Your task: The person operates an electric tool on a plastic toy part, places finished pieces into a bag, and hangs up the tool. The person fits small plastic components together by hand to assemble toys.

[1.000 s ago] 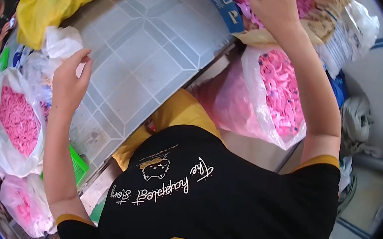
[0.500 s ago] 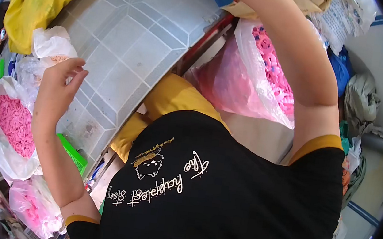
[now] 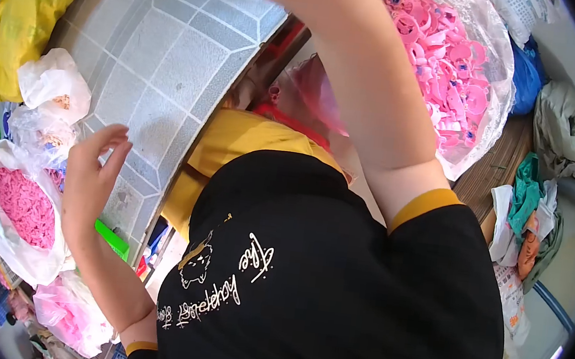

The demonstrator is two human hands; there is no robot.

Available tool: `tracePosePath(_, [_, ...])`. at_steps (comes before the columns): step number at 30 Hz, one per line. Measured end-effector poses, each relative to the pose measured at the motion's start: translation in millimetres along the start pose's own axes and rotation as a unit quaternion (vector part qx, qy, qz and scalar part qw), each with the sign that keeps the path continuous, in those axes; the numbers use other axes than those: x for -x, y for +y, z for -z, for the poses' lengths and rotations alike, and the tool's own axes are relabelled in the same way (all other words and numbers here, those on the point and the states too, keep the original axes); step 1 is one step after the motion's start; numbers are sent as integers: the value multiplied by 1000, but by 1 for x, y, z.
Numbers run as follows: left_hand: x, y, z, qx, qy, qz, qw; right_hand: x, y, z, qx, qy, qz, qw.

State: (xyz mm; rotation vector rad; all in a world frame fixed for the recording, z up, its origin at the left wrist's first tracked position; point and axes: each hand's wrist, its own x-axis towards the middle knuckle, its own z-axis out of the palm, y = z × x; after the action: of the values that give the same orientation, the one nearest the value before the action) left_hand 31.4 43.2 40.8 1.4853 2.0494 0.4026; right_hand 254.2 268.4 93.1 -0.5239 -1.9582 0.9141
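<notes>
My left hand (image 3: 94, 168) hovers over the left part of the grey tile-patterned table (image 3: 163, 59). Its fingers are loosely bent, the thumb stands apart, and nothing shows between them. Close by are a crumpled white plastic bag (image 3: 57, 86) with small tan pieces in it and a clear plastic bag (image 3: 41, 134). My right forearm (image 3: 357, 67) reaches across the top of the view, and the right hand lies beyond the frame, so its fingers are hidden. Beside that arm, a clear bag holds pink ring-shaped plastic pieces (image 3: 455, 78), some with dark blue bits.
A white sack of small pink pieces (image 3: 25, 206) stands at left, with a pink-filled bag (image 3: 69, 318) below. A green plastic basket (image 3: 112, 239) sits by the table edge. Yellow fabric (image 3: 29, 22) lies at upper left. Cloths (image 3: 525, 207) hang at right.
My right arm has swung left and its hand has left the view. The bag of pink rings now shows more fully. My left hand stays in a similar bent pose, slightly lower.
</notes>
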Motion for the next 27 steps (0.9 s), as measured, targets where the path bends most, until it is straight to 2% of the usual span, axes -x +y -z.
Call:
tracePosePath(1, [-7,0,-7,-7,30,-22,999,17,18,-4,-6,11,22,1000])
tracePosePath(3, [-26,-3,-28,-20,88,-67,994,52,47,-19,-3,54,-52,997])
tracePosePath(7, [-70,1,-71,-55,116,-156,979,166,77,-10,2,-22,-294,956])
tracePosePath(10, [-87,3,-94,-132,115,-182,968,246,138,-17,23,-128,-582,803])
tracePosePath(12, [-85,9,-97,-180,108,-180,961,289,210,-39,15,-137,-612,779])
tracePosePath(14, [-88,11,-93,-167,77,-185,965,308,277,-66,71,-164,-624,761])
tracePosePath(18, [-93,6,-86,-146,27,-142,979,318,388,-112,189,-229,-589,752])
tracePosePath(23, [-94,0,-82,-61,12,-108,992,324,478,-133,287,-292,-549,729])
tracePosePath(27, [-93,1,-79,-13,-5,-97,995,322,524,-148,316,-324,-542,708])
